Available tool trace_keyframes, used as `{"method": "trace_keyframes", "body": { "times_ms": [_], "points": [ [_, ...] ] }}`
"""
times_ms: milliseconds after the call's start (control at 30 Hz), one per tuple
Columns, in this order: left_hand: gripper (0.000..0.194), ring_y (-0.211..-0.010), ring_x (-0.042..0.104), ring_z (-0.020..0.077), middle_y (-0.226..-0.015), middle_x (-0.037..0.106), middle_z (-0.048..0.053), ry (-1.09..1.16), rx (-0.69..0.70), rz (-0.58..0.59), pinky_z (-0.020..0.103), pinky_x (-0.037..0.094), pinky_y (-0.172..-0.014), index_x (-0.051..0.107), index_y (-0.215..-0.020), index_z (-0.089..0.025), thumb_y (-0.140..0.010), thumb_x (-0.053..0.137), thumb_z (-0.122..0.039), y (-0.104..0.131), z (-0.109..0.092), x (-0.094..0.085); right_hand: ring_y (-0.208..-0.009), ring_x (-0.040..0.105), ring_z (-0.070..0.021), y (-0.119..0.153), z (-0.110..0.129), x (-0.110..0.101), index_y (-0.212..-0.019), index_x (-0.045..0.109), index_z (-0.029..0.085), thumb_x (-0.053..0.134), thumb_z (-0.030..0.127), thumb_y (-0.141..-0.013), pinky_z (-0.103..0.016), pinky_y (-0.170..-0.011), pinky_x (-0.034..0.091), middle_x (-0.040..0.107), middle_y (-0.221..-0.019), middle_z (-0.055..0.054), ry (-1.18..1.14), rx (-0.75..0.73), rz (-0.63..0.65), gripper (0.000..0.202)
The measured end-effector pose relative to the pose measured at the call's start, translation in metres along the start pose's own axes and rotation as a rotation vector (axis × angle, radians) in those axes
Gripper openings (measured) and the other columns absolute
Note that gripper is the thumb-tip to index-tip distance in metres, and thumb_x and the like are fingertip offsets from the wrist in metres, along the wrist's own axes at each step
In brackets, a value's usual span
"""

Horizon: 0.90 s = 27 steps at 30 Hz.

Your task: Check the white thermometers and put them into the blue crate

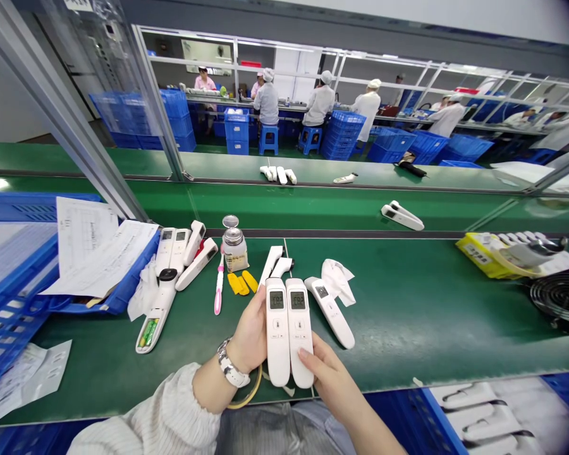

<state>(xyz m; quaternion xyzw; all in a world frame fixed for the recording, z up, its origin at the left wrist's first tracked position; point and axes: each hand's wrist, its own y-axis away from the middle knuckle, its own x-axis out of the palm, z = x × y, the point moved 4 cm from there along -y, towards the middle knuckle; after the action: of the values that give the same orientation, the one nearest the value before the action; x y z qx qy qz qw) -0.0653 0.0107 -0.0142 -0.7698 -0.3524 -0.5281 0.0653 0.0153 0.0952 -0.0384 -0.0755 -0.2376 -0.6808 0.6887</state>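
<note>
Two white thermometers with lit displays, a left one [277,341] and a right one [301,335], stand side by side in my hands. My left hand [251,332] is wrapped round the left one's edge. My right hand [329,373] holds the lower part of the right one, thumb on its front. Another thermometer [332,314] lies to the right beside a crumpled white cloth [337,281]. Behind the held pair are more white devices [269,265]. At the left, a thermometer with its battery bay open [156,316] shows green batteries.
A glass bottle [236,248], yellow finger cots [242,284] and a pink-white toothbrush [219,285] are behind my left hand. Blue crates [19,278] with papers stand left; a yellow tray [490,256] is right. One device [402,216] lies on the green belt [332,208].
</note>
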Motion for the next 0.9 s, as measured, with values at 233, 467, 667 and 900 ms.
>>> {"method": "trace_keyframes", "body": {
  "times_ms": [233, 467, 667, 900],
  "points": [
    [0.057, -0.098, 0.057, 0.0301, -0.098, 0.065, 0.012, 0.008, -0.006, 0.009, 0.043, 0.042, -0.088, 0.058, -0.107, -0.013, -0.077, 0.044, -0.059, 0.001, -0.001, 0.002, -0.109, 0.052, -0.0245, 0.002, 0.002, 0.001, -0.118, 0.052, 0.024, 0.063, 0.024, -0.077, -0.041, -0.096, 0.037, 0.059, -0.117, -0.005, 0.050, -0.022, 0.033, 0.042],
    [0.053, -0.096, 0.058, 0.0298, -0.095, 0.066, 0.010, 0.000, 0.004, -0.019, 0.043, 0.043, -0.086, 0.058, -0.106, -0.013, -0.079, 0.044, -0.056, 0.001, -0.002, 0.003, -0.110, 0.051, -0.0261, -0.001, -0.002, 0.001, -0.117, 0.052, 0.025, 0.062, 0.027, -0.077, -0.043, -0.096, 0.037, 0.058, -0.119, -0.005, 0.057, -0.031, -0.032, 0.041],
    [0.049, -0.093, 0.060, 0.0297, -0.091, 0.067, 0.011, 0.006, 0.042, -0.046, 0.044, 0.043, -0.087, 0.059, -0.104, -0.012, -0.080, 0.043, -0.052, 0.000, -0.002, -0.001, -0.113, 0.050, -0.0258, 0.000, -0.003, 0.000, -0.121, 0.048, 0.023, 0.055, 0.029, -0.082, -0.043, -0.097, 0.038, 0.056, -0.122, -0.006, 0.203, -0.069, -0.069, 0.040],
    [0.034, -0.095, 0.059, 0.0249, -0.102, 0.063, 0.010, -0.093, 0.195, -0.127, 0.042, 0.042, -0.090, 0.051, -0.113, -0.017, -0.083, 0.050, -0.034, 0.002, -0.002, -0.006, -0.135, 0.011, -0.0210, 0.012, -0.012, 0.002, -0.141, 0.004, 0.031, 0.040, 0.029, -0.091, -0.042, -0.110, 0.011, 0.010, -0.149, 0.003, 0.738, -0.292, -0.138, 0.062]
  ]
}}
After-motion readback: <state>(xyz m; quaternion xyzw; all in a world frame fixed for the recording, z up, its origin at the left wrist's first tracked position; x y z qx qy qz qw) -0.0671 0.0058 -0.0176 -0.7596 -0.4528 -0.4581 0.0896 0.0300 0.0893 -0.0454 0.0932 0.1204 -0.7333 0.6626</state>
